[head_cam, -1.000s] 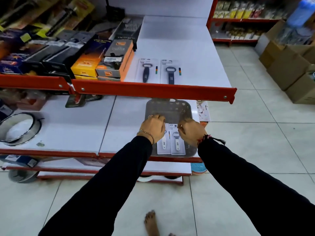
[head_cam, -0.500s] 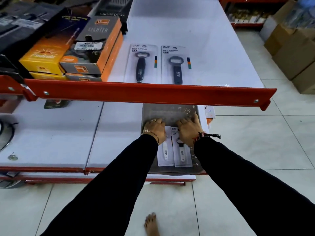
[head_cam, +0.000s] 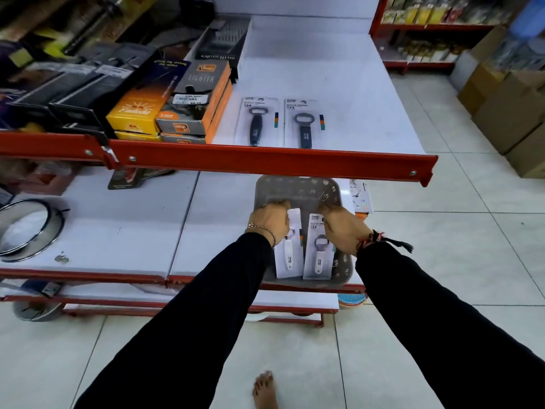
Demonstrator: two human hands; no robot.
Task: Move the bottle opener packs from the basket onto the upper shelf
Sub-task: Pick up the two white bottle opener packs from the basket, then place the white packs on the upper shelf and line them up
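Observation:
A grey perforated basket (head_cam: 298, 191) sits on the lower shelf, partly under the red rail. Two white-handled bottle opener packs lie in it side by side. My left hand (head_cam: 269, 218) grips the top of the left pack (head_cam: 288, 255). My right hand (head_cam: 343, 228) grips the top of the right pack (head_cam: 319, 255). Both packs look slightly lifted at their top ends. On the upper shelf (head_cam: 354, 98), two dark-handled bottle opener packs (head_cam: 256, 121) (head_cam: 305, 124) lie flat behind the rail.
The red front rail (head_cam: 265, 160) of the upper shelf overhangs the basket. Lighter boxes (head_cam: 194, 104) and other cartons fill the upper shelf's left. A metal ring (head_cam: 29, 231) lies on the lower shelf at left. Cardboard boxes (head_cam: 513, 113) stand on the floor at right.
Both hands have closed on the tops of the two packs in the basket, and the packs have shifted and tipped up a little. The camera view has tilted and pulled back.

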